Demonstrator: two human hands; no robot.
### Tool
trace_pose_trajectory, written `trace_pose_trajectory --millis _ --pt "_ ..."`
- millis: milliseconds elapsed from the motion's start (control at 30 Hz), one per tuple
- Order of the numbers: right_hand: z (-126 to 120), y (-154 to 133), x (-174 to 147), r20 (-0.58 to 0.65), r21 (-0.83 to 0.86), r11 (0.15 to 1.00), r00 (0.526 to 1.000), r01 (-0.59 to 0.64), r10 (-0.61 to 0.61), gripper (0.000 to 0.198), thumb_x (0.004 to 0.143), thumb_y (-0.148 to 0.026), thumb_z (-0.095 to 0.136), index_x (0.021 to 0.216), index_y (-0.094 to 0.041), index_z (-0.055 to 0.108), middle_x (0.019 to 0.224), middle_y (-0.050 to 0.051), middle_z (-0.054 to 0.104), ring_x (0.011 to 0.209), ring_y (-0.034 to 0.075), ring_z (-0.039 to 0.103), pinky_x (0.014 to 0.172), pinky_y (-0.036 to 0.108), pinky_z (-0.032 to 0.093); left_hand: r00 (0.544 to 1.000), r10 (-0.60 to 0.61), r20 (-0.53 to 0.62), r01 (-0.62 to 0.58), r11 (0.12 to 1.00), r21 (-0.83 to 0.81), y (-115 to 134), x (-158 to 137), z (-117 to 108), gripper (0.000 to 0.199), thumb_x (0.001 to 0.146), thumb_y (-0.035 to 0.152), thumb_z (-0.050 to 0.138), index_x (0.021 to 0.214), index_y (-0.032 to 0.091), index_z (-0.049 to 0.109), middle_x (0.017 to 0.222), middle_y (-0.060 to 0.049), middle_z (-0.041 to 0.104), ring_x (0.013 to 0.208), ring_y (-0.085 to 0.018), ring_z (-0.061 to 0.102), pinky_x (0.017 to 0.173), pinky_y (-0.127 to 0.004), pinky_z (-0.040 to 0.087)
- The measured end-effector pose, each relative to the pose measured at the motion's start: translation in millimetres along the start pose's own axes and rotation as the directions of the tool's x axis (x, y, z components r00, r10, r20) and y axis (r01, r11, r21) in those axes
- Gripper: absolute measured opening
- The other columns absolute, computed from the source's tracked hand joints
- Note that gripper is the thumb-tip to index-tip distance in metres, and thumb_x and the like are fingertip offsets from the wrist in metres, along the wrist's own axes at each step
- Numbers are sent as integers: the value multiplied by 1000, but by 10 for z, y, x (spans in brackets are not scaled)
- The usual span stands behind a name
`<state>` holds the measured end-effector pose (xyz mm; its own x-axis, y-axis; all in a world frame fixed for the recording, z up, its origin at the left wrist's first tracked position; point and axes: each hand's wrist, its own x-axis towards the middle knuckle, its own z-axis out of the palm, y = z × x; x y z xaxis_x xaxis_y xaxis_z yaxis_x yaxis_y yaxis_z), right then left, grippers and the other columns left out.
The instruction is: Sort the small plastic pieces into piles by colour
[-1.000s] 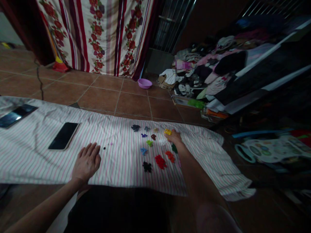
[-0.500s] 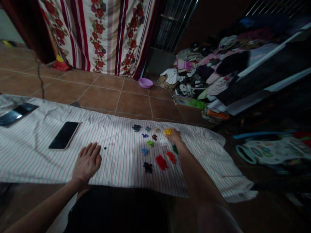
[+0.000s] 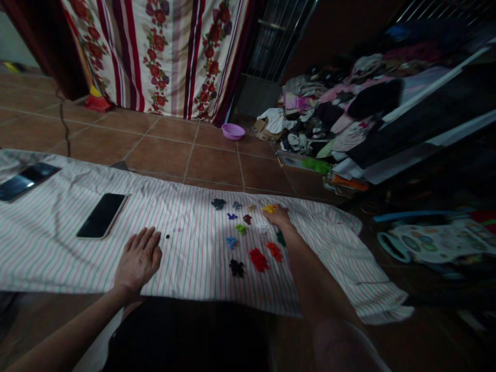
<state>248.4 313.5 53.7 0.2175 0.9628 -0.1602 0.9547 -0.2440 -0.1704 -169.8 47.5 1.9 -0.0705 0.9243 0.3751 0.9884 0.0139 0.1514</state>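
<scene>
My left hand [image 3: 138,258] lies flat, palm down, on the striped cloth [image 3: 186,268], fingers stretched out and holding nothing. A tiny black piece [image 3: 168,236] and a tiny pink piece [image 3: 179,229] lie just right of its fingertips. My right hand [image 3: 279,216] reaches to the far side of the cloth, its bent fingertips touching the pile of small yellow pieces [image 3: 268,208]; whatever is between them is hidden. Around it lie piles of white pieces [image 3: 262,228], brown pieces [image 3: 247,219], red pieces [image 3: 258,260], orange pieces [image 3: 274,251], and green pieces [image 3: 280,237] partly behind my forearm.
More piles hold black [image 3: 236,267], blue [image 3: 231,242], lime [image 3: 241,229] and dark grey pieces [image 3: 218,204]. Two phones, one nearer [image 3: 101,216] and one farther [image 3: 29,182], lie on the left. Beyond are a purple basin [image 3: 233,132] and heaped clothes [image 3: 325,103].
My right fingers have shifted slightly over the right part of the yellow pile. My left hand stays where it was. The view has moved very slightly.
</scene>
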Motion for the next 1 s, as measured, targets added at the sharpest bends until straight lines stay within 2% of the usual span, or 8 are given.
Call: trace_pose_trajectory --millis 100,267,433,567,667,800,867,1000 --pt "0 -53 -14 -9 -23 998 998 -66 66 56 90 -47 64 132 -12 56 133 22 59 122 28 61 100 32 47 1000 -8 5 8 1000 0 5 -2 0 46 92 29 41 131 20 61 141 -13 62 138 -31 50 115 -52 36" --pt "-10 -11 -13 -32 -13 1000 999 -20 20 49 89 -44 66 129 -16 61 124 17 66 118 26 63 96 31 49 1000 -13 26 13 1000 -12 13 2 -15 46 92 29 40 131 20 61 142 -14 62 139 -32 50 116 -52 35" --pt "-117 126 19 -44 -19 1000 999 -25 24 51 89 -41 64 133 -15 60 127 15 68 121 25 63 98 30 48 1000 -13 26 14 1000 -9 18 7 -24 45 93 30 38 130 17 61 142 -15 61 139 -32 50 116 -53 34" --pt "-233 231 -20 -42 61 998 999 1 1 37 88 -31 62 121 -16 69 115 10 75 107 22 70 92 28 52 1000 -14 23 14 1000 -25 24 10 -35 46 93 31 37 130 17 61 141 -16 61 139 -33 49 115 -53 35" --pt "-264 263 -120 -55 137 986 995 90 -83 28 84 -22 59 108 -19 75 105 5 78 99 19 72 89 27 53 1000 -13 18 13 999 -30 24 10 -40 46 92 31 38 130 17 61 140 -16 62 138 -34 49 115 -54 35" --pt "-221 206 -281 41 182 965 979 189 -200 20 82 -19 60 91 -21 77 96 2 78 97 19 73 89 28 55 1000 -10 10 10 1000 -17 14 11 -35 46 92 31 38 129 18 61 139 -15 63 137 -33 51 114 -53 36" --pt "-195 152 -337 70 174 968 978 182 -196 17 81 -20 62 89 -21 77 94 3 78 98 21 73 89 31 56 1000 -13 8 13 1000 -20 13 11 -31 45 92 31 39 129 20 61 139 -14 64 137 -33 51 114 -53 36" --pt "-180 103 -375 38 162 975 987 149 -157 19 80 -21 64 93 -23 78 98 4 78 104 23 72 92 33 56 1000 -9 11 10 1000 -29 21 11 -33 46 92 30 39 129 17 62 141 -16 62 138 -34 50 114 -54 35"
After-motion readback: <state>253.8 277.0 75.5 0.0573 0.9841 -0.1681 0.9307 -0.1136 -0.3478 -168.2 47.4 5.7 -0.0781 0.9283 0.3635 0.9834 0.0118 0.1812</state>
